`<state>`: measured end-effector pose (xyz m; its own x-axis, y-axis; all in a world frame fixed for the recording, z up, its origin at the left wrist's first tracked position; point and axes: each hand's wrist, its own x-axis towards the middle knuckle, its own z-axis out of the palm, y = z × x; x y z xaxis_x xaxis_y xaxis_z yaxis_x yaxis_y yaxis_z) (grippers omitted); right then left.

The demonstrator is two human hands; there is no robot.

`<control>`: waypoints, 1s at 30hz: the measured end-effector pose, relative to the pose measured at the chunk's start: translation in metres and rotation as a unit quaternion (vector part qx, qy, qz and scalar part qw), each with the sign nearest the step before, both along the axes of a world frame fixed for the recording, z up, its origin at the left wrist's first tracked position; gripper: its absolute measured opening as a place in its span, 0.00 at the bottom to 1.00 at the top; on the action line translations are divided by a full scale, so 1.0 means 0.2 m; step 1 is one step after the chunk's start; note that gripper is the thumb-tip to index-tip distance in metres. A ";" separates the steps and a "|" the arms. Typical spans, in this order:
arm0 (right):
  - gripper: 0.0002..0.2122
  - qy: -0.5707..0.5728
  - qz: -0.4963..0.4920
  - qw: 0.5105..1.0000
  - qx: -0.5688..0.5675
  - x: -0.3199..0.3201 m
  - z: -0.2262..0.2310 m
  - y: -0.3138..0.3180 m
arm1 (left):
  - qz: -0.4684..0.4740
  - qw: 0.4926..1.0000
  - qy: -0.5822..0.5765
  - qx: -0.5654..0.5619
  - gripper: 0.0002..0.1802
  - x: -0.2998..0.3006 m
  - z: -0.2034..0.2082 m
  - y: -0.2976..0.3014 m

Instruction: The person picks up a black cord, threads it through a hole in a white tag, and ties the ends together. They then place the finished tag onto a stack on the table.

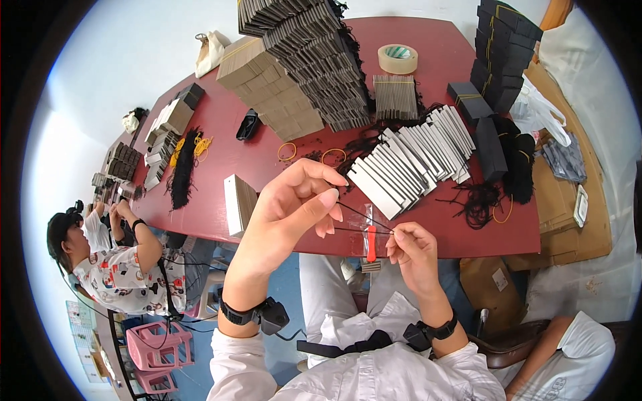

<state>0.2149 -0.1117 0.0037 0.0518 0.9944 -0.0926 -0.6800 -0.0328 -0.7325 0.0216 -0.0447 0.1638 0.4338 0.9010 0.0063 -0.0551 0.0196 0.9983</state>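
Black cord stretched between two hands at the counter's front edge

The black cord (366, 217) was in the air over the front edge of the counter (214, 177), two thin strands of it spanning the gap between the hands. Its long axis ran from the left hand (294, 207) rightward and back toward the person's body, the strands drawing together at the right hand (412, 244). The left hand was half curled, thumb near the forefinger and the other fingers bent, with the cord caught among them; exactly how it passed around them could not be told. The right hand was closed to a pinch, thumb against forefinger on the cord, its other fingers folded in.

The left hand reached further over the counter, and in this view its forefinger came nearer than the right hand to the fanned cards (411, 160), which lay ahead, slanting toward the far right corner. Below the cord, at the front edge, was a red tool (371, 244). Left of the left hand, by the same edge, stood a pale stack (239, 204).

Loose cords (478, 200) lay tangled near the front right corner. Toward the far edge were a tape roll (398, 66) and tall board stacks (314, 60). A co-worker (127, 281) sat beyond the left edge.
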 end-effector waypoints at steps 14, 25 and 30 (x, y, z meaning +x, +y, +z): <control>0.02 -0.471 0.001 0.852 0.229 0.07 0.24 0.01 | 0.088 0.878 0.294 0.366 0.11 -0.10 -0.36 -0.18; 0.03 -0.496 0.106 0.818 0.271 -0.12 0.31 0.04 | 0.118 0.956 0.141 0.228 0.11 -0.07 -0.54 -0.33; 0.02 -0.489 0.132 0.833 0.221 -0.12 0.28 0.06 | 0.151 0.917 0.212 0.302 0.07 -0.16 -0.57 -0.31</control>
